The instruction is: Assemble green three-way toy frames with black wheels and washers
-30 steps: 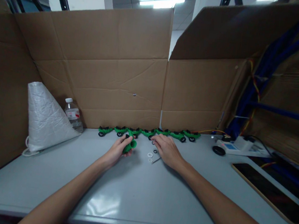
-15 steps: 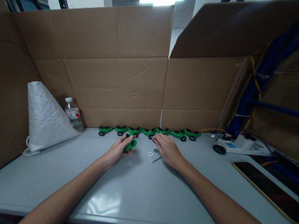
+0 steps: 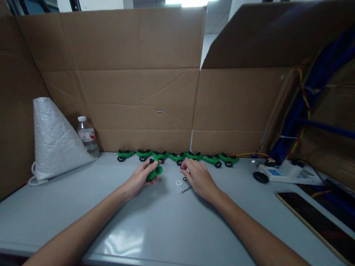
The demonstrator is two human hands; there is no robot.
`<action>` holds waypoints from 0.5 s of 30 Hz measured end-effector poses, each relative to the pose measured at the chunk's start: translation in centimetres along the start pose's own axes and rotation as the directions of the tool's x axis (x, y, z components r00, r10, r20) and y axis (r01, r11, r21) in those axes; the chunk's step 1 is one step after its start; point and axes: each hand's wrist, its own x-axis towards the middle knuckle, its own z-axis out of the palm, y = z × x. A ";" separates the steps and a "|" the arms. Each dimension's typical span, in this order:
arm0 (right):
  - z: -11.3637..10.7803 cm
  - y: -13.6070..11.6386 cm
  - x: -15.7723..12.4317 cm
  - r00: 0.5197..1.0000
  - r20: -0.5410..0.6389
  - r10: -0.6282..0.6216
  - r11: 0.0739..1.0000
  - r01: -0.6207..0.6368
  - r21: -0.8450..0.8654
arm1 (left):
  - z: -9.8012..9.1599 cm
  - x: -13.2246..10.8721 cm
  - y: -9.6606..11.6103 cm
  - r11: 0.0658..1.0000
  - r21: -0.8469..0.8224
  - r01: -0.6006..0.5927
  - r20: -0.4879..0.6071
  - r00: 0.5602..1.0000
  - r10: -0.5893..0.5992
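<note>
My left hand [image 3: 139, 179] is closed around a green part [image 3: 155, 172] with a round opening and a black piece on it. To its right, my right hand [image 3: 198, 178] is low over the table with its fingers bent together; whatever is at the fingertips is too small to make out. Two white rings [image 3: 179, 183], a small black ring [image 3: 185, 179] and a thin metal rod [image 3: 186, 190] lie between the hands. Behind them stands a row of several green toy vehicles [image 3: 212, 160] with black wheels.
A silvery bag [image 3: 54, 143] and a water bottle [image 3: 87, 135] stand at the left. At the right are a white wheeled device [image 3: 290, 173] with wires and a phone [image 3: 320, 226]. Cardboard walls [image 3: 137, 90] surround the grey table [image 3: 159, 241].
</note>
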 end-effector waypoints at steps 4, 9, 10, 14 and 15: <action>-0.2 -0.2 -0.1 1.000 0.010 -0.010 1.000 0.010 -0.018 | -0.1 0.1 -0.1 1.000 0.001 -0.011 0.017 1.000 0.011; -0.2 -0.1 -0.1 1.000 -0.009 -0.027 1.000 0.027 -0.013 | -0.3 0.3 -0.4 0.999 0.033 -0.028 0.031 0.999 0.027; -0.2 -0.1 -0.1 1.000 -0.012 -0.028 0.999 0.028 -0.015 | -0.4 0.3 -0.4 0.999 0.038 -0.027 0.037 0.999 0.026; -0.1 0.0 -0.1 1.000 -0.011 -0.028 0.999 0.028 -0.016 | -0.3 0.3 -0.4 0.999 0.040 -0.027 0.045 0.999 0.025; -0.1 0.0 -0.1 1.000 -0.010 -0.028 1.000 0.028 -0.012 | -0.3 0.2 -0.3 0.999 0.037 -0.026 0.042 0.999 0.025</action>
